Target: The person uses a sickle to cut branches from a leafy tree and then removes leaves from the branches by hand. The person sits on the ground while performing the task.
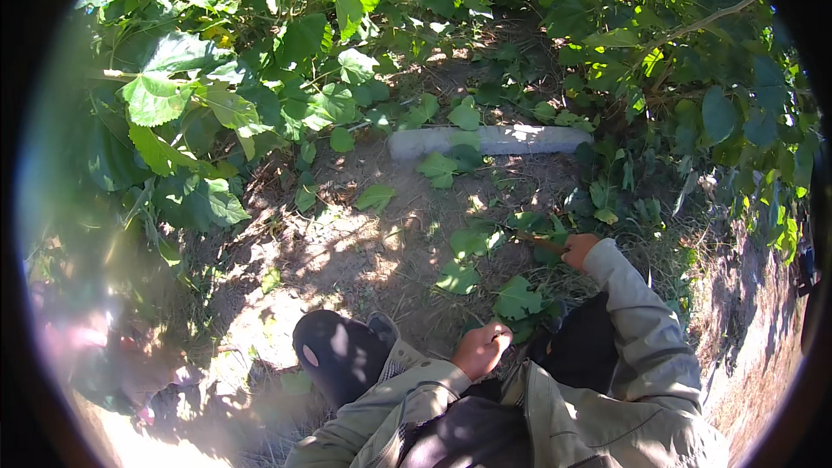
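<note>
My right hand [580,251] grips the brown wooden handle [545,244] of a hand tool, held low over the ground and pointing left. The tool's far end is lost among leaves, so its kind cannot be told. Close to my body, my left hand [481,350] is closed in a fist around what looks like a thin leafy stem; the part inside the fingers is hidden. Broad green leaves [518,299] spread just above that fist. More green leaves [469,242] lie beside the tool.
Beyond my hands, a pale concrete bar [539,139] lies across the soil, partly covered by leaves. Dense leafy branches [195,91] crowd the left and far side. A bare branch [705,21] slants through foliage at right. My bent knee [338,354] is at left.
</note>
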Tool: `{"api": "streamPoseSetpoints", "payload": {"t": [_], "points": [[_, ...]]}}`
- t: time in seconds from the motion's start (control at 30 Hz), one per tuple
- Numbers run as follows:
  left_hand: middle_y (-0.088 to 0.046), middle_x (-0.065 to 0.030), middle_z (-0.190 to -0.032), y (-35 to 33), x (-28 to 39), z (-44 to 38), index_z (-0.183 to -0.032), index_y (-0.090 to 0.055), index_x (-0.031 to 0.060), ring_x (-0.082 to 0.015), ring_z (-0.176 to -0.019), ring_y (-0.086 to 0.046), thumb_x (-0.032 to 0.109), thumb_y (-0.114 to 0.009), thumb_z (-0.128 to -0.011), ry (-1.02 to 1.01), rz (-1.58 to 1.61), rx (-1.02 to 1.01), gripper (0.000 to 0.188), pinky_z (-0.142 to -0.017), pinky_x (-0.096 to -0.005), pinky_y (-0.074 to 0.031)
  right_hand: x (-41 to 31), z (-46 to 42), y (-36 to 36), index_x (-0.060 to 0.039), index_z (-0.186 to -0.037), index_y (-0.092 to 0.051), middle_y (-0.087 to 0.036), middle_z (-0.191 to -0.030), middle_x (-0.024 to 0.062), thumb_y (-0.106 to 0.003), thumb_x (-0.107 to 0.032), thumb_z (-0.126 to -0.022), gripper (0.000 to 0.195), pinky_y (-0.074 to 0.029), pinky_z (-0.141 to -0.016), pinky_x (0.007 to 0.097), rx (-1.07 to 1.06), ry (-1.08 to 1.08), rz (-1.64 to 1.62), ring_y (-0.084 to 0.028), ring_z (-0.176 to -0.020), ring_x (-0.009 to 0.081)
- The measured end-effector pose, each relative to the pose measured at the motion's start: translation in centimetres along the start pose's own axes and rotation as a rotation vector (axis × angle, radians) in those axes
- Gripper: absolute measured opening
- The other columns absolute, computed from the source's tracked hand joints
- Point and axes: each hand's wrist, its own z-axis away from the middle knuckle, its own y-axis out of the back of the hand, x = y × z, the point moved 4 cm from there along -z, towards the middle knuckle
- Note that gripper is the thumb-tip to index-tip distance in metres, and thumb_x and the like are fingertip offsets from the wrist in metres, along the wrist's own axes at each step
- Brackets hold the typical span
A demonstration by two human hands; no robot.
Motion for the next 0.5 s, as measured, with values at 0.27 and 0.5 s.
{"api": "streamPoseSetpoints", "payload": {"t": [0.27, 0.5], "points": [[-0.070, -0.0082, -0.086, -0.22, -0.58, -0.09, -0.115, -0.067, 0.0000, -0.0147, -0.063, -0.067, 0.021, -0.062, -0.100, 0.035, -0.077, 0.011, 0.026, -0.061, -0.0326, -0.054, 0.09, 0.02, -0.14, -0.0042, -0.109, -0.074, -0.073, -0.108, 0.0212, -0.063, -0.033, -0.086, 0.038, -0.055, -0.091, 0.0480, 0.012, 0.050, 0.063, -0.069, -0.103, 0.0399], [-0.066, -0.0052, -0.076, -0.38, -0.73, -0.24, -0.110, -0.068, 0.0040, -0.0129, -0.061, -0.061, 0.025, -0.066, -0.098, -0.060, -0.096, 0.089, 0.025, -0.057, -0.0323, -0.048, -0.43, 0.56, 0.44, -0.0045, -0.110, -0.073, -0.074, -0.103, 0.0215, -0.068, -0.031, -0.088, 0.035, -0.055, -0.090, 0.0482, 0.009, 0.029, 0.052, -0.071, -0.098, 0.0385]]}}
